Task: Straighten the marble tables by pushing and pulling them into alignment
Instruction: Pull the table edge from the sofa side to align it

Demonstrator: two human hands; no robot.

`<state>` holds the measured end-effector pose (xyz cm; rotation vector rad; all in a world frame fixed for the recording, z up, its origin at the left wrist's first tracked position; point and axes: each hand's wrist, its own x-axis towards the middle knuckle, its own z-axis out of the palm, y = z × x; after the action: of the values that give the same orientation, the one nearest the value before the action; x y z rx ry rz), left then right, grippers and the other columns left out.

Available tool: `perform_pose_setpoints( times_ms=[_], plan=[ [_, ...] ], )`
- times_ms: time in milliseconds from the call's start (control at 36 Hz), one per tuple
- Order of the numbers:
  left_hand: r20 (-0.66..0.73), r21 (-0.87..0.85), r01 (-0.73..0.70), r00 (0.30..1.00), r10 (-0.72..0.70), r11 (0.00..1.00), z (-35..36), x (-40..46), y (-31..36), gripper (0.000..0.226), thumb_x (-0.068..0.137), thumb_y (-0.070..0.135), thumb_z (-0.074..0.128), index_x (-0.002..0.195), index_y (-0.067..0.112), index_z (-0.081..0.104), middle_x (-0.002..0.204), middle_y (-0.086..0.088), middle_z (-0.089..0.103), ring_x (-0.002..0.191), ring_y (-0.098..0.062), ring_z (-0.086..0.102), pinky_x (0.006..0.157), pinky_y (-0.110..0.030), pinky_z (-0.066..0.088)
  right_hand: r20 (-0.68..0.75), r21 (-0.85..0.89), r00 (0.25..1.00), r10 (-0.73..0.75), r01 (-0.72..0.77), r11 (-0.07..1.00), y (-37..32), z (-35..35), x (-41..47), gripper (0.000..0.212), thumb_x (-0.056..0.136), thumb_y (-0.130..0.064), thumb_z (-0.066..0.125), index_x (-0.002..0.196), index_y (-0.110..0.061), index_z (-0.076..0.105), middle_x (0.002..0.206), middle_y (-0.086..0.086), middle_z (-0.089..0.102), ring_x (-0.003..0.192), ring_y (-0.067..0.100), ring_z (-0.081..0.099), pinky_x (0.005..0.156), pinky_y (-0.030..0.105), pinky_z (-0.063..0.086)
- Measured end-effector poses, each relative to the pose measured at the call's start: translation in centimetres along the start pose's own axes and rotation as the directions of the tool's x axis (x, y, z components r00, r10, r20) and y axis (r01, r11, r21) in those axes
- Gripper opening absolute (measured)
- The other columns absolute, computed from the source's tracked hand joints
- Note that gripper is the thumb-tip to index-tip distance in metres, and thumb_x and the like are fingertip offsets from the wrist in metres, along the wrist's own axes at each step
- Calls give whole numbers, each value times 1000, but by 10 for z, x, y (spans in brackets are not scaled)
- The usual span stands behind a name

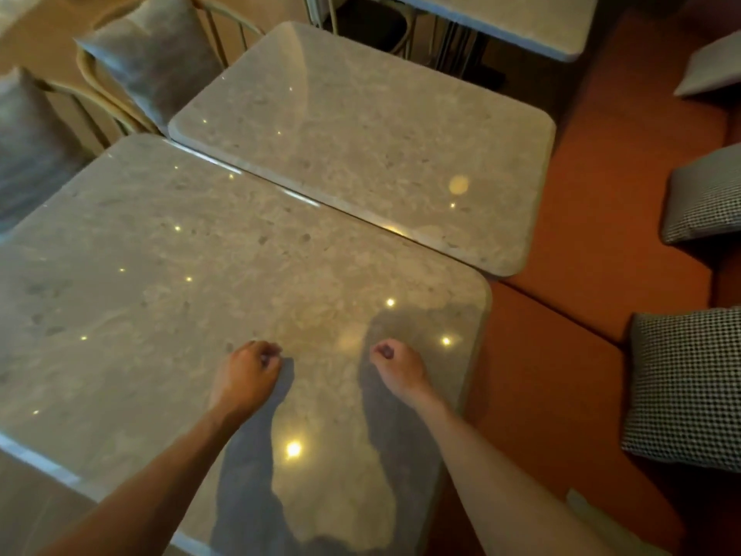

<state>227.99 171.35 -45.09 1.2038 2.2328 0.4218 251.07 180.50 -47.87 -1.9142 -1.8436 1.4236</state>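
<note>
Two bare forearms are reaching out over the near marble table (168,274), and at their ends the fingers of both hands are curling loosely inward, gripping nothing. The left hand (246,375) is hovering over, or perhaps lightly resting on, the polished top, knuckles up; the right hand (395,365) is doing the same just beside it, closer to the table's rounded corner, and contact with the stone cannot be told for certain. Neither hand is reaching an edge. Beyond them, the far marble table (361,142) is sitting against the near one along a long seam, but the two are looking out of line: the far top is jutting further toward the orange bench seat (593,242), and the near one is stopping short of it. Judging by this, the straightening is appearing unfinished, with the hands between grips. The next move is likely calling for a firm hold on the near table's edge and a steady push or pull until the ends are running flush. Cushioned chairs (152,62) are standing on the opposite side, checked cushions (685,387) are lining the bench, and a third table (513,18) is showing at the top.
</note>
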Motion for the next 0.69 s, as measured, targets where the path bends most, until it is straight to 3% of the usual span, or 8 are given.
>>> perform_pose_setpoints(
  times_ms=[83,194,306,361,472,528,611,694],
  plan=[
    [-20,-30,-4,1000,3,1000,5,-3,-1,21,89,12,60,101,11,77,108,-13,73,100,-32,69,89,-37,50,-47,38,998,34,-32,999,13,-1,-7,16,90,-23,63,91,-11,72,89,12,75,88,28,68,75,34,49],
    [-59,-98,-13,998,7,995,12,-11,-8,19,89,12,60,100,8,75,107,-13,72,98,-33,68,90,-41,52,-114,63,993,42,-35,997,19,0,-16,9,88,-20,64,85,-15,71,79,11,71,85,32,69,77,40,52],
    [-127,-153,-20,992,0,988,20,-24,-21,14,89,14,61,97,12,72,108,-9,68,99,-31,66,85,-38,52,-183,-3,982,50,-51,999,34,-1,-32,10,89,-24,65,80,-20,65,75,-1,65,78,21,62,67,31,43],
    [-158,-199,5,987,-37,980,26,-31,-26,11,88,13,61,93,12,71,105,-9,67,96,-31,65,81,-37,50,-233,-48,972,22,-34,998,45,-4,-42,12,90,-25,67,83,-14,68,77,-1,64,77,18,59,65,27,36],
    [-246,-261,23,965,-90,965,37,-38,-30,7,86,8,62,87,5,69,96,-15,65,90,-35,63,76,-36,44,-272,-83,962,-28,6,997,52,-7,-48,17,89,-26,70,79,-13,66,71,-3,62,76,20,59,61,25,33],
    [-300,-273,12,949,-97,962,44,-39,-31,6,84,6,62,83,4,68,92,-17,64,88,-37,62,74,-37,44,-255,-196,961,-103,53,979,53,-5,-43,18,89,-31,69,79,-17,63,72,-3,63,76,21,60,62,30,38],
    [-369,-260,-12,925,-88,966,55,-47,-31,4,81,5,63,81,4,66,89,-18,63,85,-37,60,73,-41,45,-176,-474,942,-285,173,863,58,-3,-34,21,91,-40,64,87,-20,63,84,0,66,78,18,58,70,35,47],
    [-423,-247,-73,905,-40,966,66,-65,-36,4,80,0,63,81,4,64,86,-18,60,84,-36,58,75,-35,39,-137,-557,892,-431,290,778,67,0,-30,20,92,-37,63,88,-18,62,86,1,63,79,20,58,68,34,46]
  ],
)
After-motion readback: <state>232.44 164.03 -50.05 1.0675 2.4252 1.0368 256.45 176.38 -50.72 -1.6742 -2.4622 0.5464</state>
